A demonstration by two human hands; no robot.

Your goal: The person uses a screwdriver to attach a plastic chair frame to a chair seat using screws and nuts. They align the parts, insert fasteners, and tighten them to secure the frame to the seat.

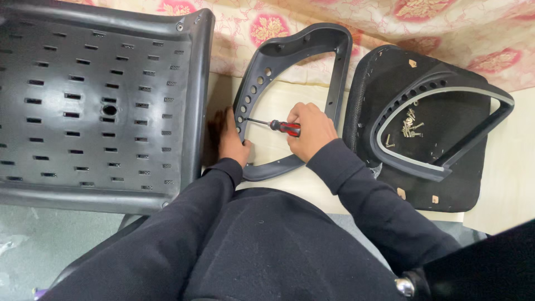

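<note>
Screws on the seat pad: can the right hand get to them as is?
Probably yes. The screws lie loose on the seat pad inside the second armrest, open from above. But the right hand holds the screwdriver, so its grip is occupied.

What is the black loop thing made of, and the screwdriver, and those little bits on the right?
The black armrest frame looks like moulded matte plastic, with smooth rounded edges and round holes. The screwdriver seems to have a shiny metal shaft and a glossy red-and-black plastic handle. The screws glint silvery, so probably metal.
</note>
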